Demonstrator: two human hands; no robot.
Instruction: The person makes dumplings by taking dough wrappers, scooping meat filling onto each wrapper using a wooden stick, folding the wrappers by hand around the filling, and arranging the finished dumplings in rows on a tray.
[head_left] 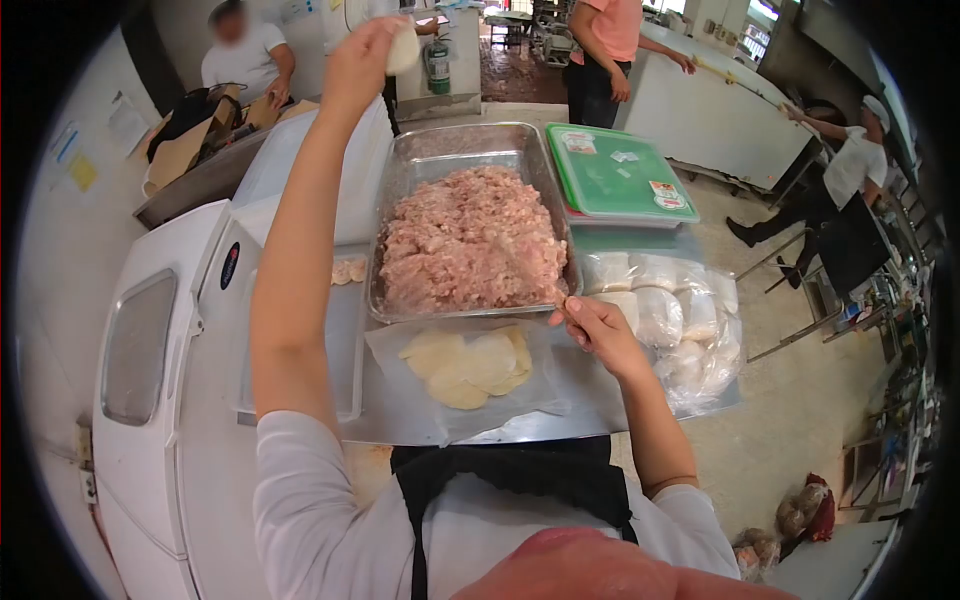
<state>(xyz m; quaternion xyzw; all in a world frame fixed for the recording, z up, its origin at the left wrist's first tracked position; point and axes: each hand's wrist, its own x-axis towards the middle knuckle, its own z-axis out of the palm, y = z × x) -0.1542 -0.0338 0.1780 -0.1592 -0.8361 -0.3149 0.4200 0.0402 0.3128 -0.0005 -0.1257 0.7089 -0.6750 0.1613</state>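
My left hand (368,58) is raised high at the upper left, its fingers closed on a pale round wrapper (403,50). At the front edge of a deep metal tray (460,138), my right hand (597,330) grips a thin utensil (530,270), blurred, whose far part reaches over the ground meat (470,240) filling the tray. Several flat, pale yellow wrappers (470,365) overlap on a clear plastic sheet (545,392) just in front of the tray, left of my right hand.
Left of the meat, a shallow tray (300,350) holds small filled pieces (348,270). A green-lidded container (620,175) stands at the back right, and bagged white stacks (665,310) lie at the right. Several people are in the background, one seated (245,60).
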